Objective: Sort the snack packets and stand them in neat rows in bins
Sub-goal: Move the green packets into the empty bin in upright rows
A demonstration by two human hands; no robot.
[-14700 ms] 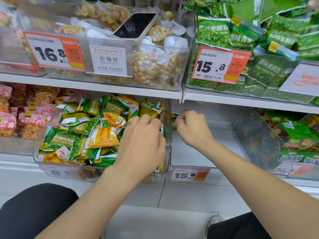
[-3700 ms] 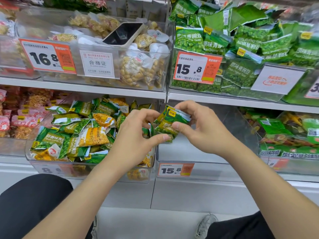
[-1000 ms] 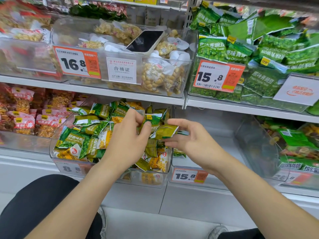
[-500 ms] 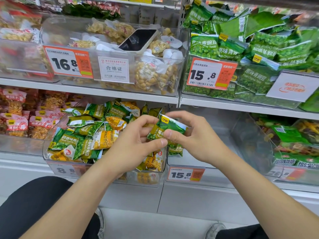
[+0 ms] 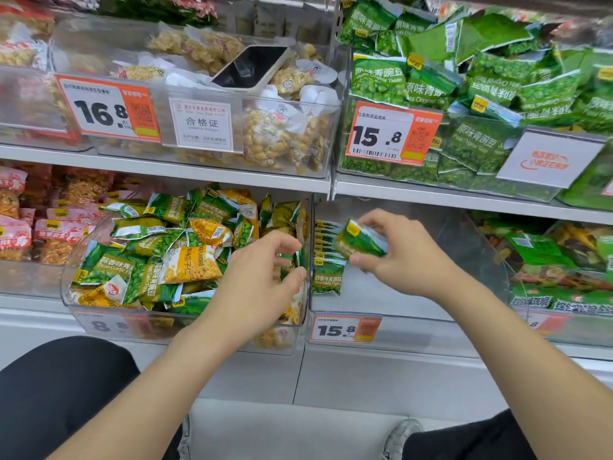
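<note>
Right hand (image 5: 403, 257): gripping green packet (image 5: 361, 242) above standing row (image 5: 326, 260) in clear bin (image 5: 414, 303) | Left hand (image 5: 262, 280): fingers curled, grip indeterminate, over mixed bin (image 5: 99, 313)

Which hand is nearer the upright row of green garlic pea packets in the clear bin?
Right. The right hand holds a green packet just beside the row of green garlic pea packets; the left hand is across the bin wall, over the mixed bin.

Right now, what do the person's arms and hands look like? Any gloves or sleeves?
No gloves and no sleeves in view. Both arms are bare all the way to the bottom edge of the picture. The left hand and right hand are bare too, with no rings, watch or bracelets showing. The fingernails look short and plain.
</note>
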